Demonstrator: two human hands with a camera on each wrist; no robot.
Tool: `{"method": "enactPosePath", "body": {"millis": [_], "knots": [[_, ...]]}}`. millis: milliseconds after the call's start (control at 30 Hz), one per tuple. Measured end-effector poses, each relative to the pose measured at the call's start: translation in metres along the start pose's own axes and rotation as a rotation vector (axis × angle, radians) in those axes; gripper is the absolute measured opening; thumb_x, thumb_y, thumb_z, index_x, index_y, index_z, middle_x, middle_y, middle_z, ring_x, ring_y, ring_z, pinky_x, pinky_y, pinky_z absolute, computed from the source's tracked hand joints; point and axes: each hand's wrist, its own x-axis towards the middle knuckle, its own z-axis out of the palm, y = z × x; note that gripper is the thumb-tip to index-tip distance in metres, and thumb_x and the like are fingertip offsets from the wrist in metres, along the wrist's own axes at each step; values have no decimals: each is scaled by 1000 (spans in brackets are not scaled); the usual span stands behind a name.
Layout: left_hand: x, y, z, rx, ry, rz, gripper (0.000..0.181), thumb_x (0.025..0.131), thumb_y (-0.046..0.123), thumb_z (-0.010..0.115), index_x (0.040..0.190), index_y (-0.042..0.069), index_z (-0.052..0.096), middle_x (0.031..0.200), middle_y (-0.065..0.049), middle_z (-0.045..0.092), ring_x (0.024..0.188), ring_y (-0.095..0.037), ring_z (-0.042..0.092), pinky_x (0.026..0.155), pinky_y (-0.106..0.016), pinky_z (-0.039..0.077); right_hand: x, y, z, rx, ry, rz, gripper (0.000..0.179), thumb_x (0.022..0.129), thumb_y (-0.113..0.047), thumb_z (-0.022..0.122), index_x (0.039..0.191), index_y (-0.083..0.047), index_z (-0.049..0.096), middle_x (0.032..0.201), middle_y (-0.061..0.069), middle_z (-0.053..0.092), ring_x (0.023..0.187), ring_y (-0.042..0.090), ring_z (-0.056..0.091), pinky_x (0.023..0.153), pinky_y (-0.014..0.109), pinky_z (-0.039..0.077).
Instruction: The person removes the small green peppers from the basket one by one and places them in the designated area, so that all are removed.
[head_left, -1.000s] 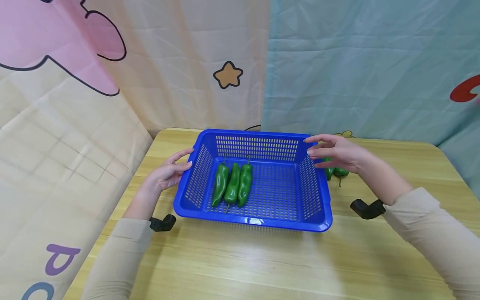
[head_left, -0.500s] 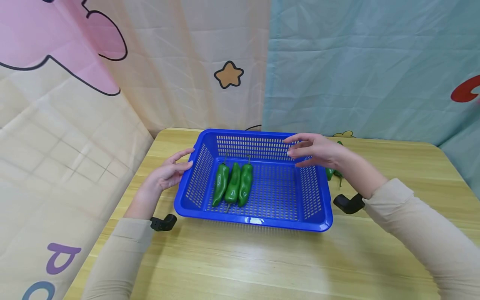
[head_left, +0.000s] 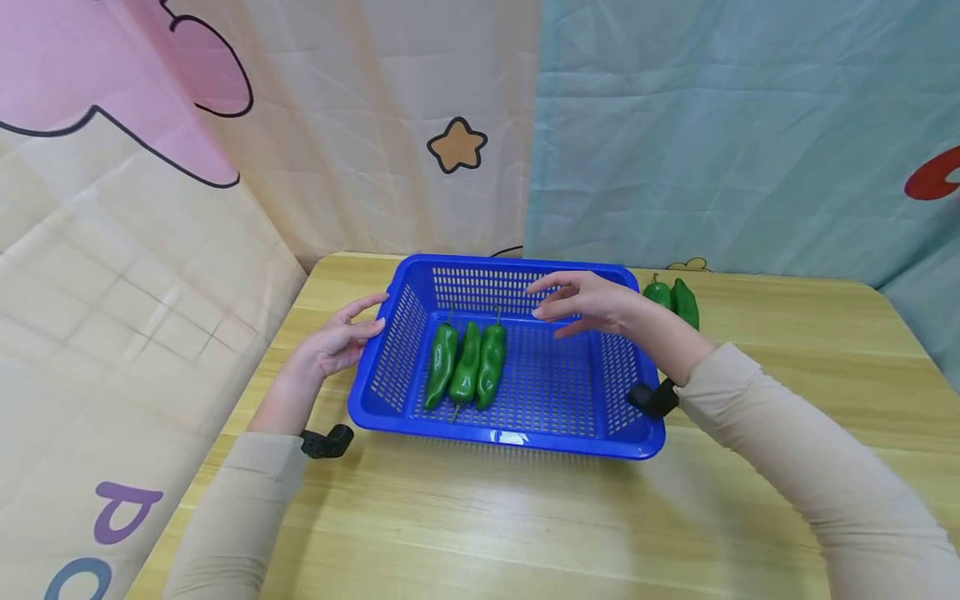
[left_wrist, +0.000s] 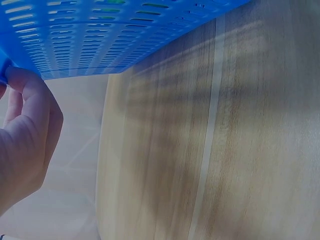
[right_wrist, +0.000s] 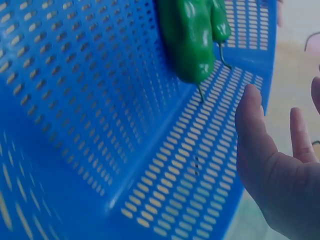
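A blue plastic basket [head_left: 506, 438] with slotted walls stands in the middle of the head view. Three long green peppers [head_left: 441, 367] lie side by side in its left half. At the basket's left rim my left hand [head_left: 341, 340] holds on with thumb and fingers; the left wrist view shows this hand [left_wrist: 30, 120] at the rim from below. My right hand [head_left: 588, 304] hovers over the basket's right half, fingers loosely bent and holding nothing. In the right wrist view, a pepper [right_wrist: 190, 45] hangs in sight beyond the thumb [right_wrist: 252, 130].
Two more green peppers [head_left: 684, 305] lie on the wooden table [head_left: 480, 517] behind the basket's right corner, partly hidden by my right arm. Printed curtains [head_left: 375, 125] close off the back and left sides of the table.
My right hand has moved left from the basket's right rim to over its inside, uncovering the peppers behind the right corner. The left hand and basket have stayed put.
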Motion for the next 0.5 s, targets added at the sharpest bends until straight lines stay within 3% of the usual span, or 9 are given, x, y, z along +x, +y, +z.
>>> {"method": "enactPosePath", "body": {"millis": [133, 333, 500], "knots": [[-1, 0, -1, 9, 0, -2, 42, 95, -2, 47, 131, 18, 37, 94, -8, 67, 77, -19, 67, 67, -30, 57, 10, 7, 12, 22, -6, 17, 52, 89, -4, 61, 136, 1, 40, 109, 13, 51, 106, 29, 51, 91, 54, 46], [-1, 0, -1, 4, -4, 0, 42, 95, -2, 46, 132, 18, 36, 96, -8, 67, 78, -19, 67, 68, -30, 57, 26, 17, 29, 57, -8, 48, 52, 87, -1, 61, 136, 0, 41, 109, 14, 50, 118, 43, 43, 92, 55, 44], [-1, 0, -1, 11, 3, 5, 44, 95, -2, 47, 133, 18, 36, 95, -8, 67, 78, -19, 67, 68, -30, 57, 36, 22, 40, 61, -7, 78, 50, 87, 1, 60, 134, 0, 42, 111, 16, 50, 119, 45, 41, 91, 54, 45]]}}
